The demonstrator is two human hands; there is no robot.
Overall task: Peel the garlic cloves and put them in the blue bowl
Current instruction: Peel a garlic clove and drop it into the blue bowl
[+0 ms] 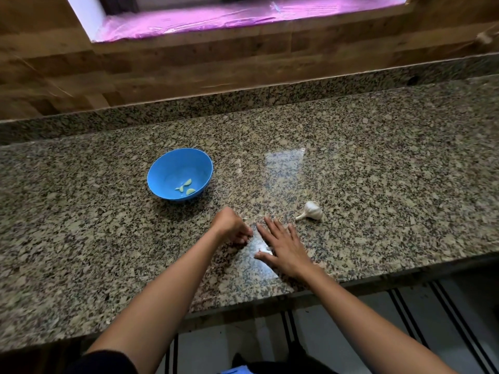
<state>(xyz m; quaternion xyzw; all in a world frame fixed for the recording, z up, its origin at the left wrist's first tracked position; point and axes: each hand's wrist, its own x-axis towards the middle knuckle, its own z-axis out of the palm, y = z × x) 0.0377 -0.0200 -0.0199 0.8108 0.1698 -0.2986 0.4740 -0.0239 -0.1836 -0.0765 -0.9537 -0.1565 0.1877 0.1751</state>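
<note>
Resting flat on speckled granite counter, right hand spreads straight fingers; left hand curls — contents unclear. Papery garlic bulb lies nearby; peeled cloves sit in round blue bowl.

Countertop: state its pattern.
Speckled granite, tan, grey and black flecks, on the countertop; head view.

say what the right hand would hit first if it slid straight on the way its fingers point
Probably nothing: the right hand lies flat, fingers pointing up and left across bare granite counter. That line seems to pass between the blue bowl and the garlic bulb.
</note>
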